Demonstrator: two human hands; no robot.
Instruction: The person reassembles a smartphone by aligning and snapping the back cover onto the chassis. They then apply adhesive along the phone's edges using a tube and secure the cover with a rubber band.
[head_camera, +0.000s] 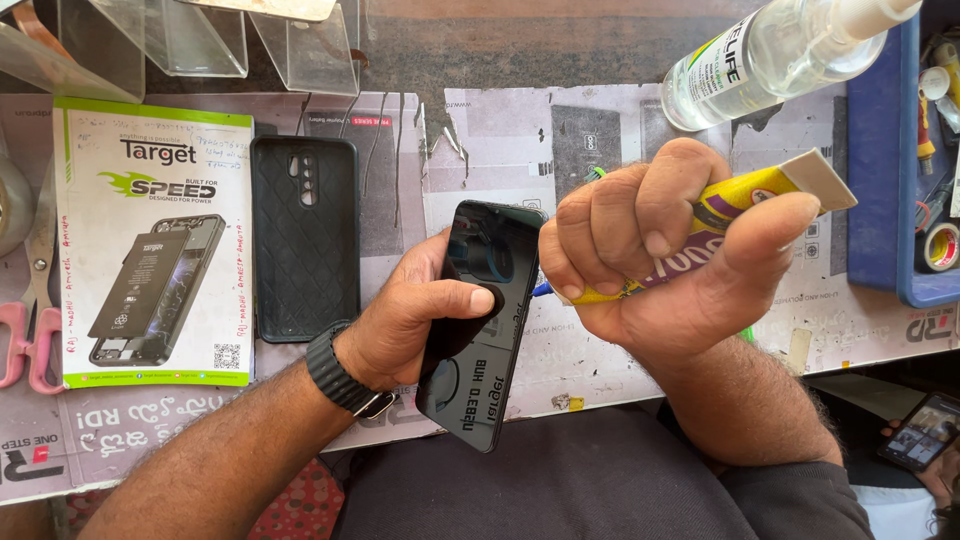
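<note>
Now the left hand (415, 320) holds the phone (483, 320); beside the phone, the right hand (665, 255) squeezes the glue tube (745, 200), glue not seen yet.

Black phone (490, 330) tilted; yellow glue tube (740, 200) squeezed.

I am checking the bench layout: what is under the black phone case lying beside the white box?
The black textured phone case lies on printed paper sheets covering the bench. Whatever is directly beneath the case is hidden.

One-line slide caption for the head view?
Left hand holds a black phone while right hand squeezes a yellow glue tube beside it.
</note>
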